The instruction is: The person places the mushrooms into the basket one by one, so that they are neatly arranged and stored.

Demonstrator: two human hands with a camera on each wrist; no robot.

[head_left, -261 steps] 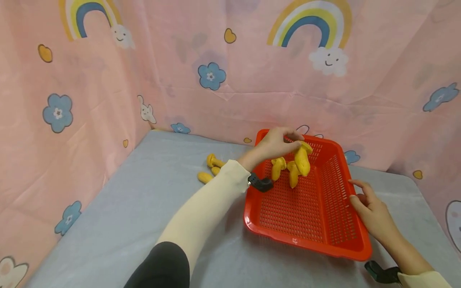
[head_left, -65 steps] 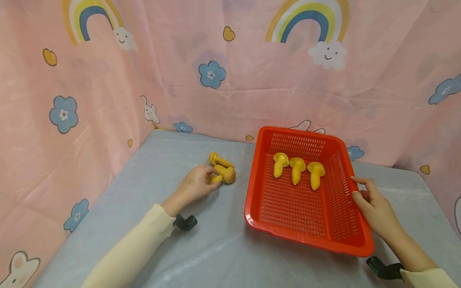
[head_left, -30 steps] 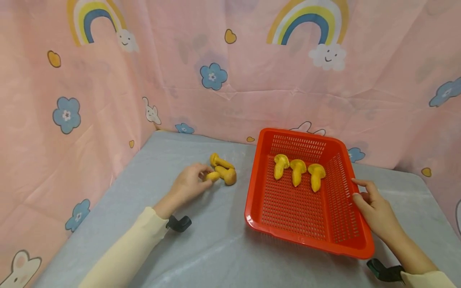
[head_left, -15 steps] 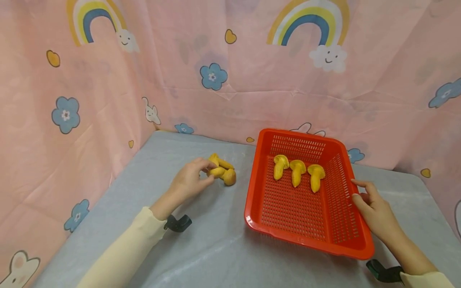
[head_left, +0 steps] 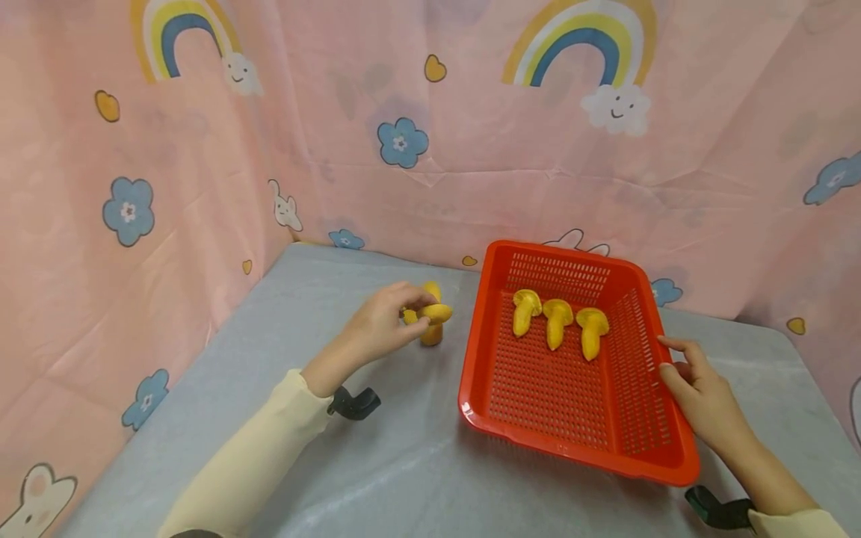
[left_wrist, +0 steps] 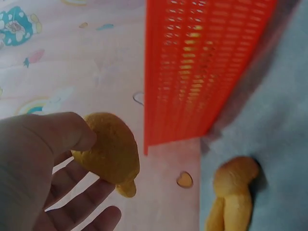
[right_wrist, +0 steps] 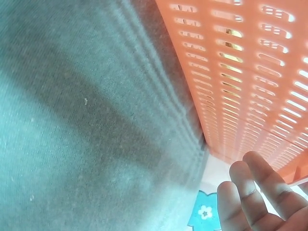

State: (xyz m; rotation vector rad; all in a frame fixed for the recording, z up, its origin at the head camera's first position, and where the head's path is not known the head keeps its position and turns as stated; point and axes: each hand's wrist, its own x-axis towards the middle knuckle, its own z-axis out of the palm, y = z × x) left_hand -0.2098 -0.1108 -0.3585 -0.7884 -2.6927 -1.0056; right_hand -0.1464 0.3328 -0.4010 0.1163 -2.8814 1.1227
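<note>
In the head view my left hand (head_left: 385,323) holds a yellow mushroom (head_left: 437,314) between thumb and fingers, lifted over the table. The left wrist view shows the held mushroom (left_wrist: 113,149) with the thumb pressed on it. Below and behind it, two more mushrooms (head_left: 432,335) lie on the table, partly hidden by the hand. My right hand (head_left: 699,388) grips the right rim of a red perforated plastic basket (head_left: 565,441); its fingers (right_wrist: 243,187) are outside the wall in the right wrist view. Three yellow mushrooms (head_left: 557,321) lie in a row inside the basket.
A grey-blue cloth covers the table (head_left: 303,463). Pink patterned curtain (head_left: 336,134) hangs behind and along the left side, close to the basket's far edge. A dark wrist device (head_left: 355,403) juts out beneath the left wrist.
Earlier, my left hand placed a mushroom in the basket and went back to the pile. It now has another mushroom, raised and moved rightward. My right hand stays at the basket rim.
</note>
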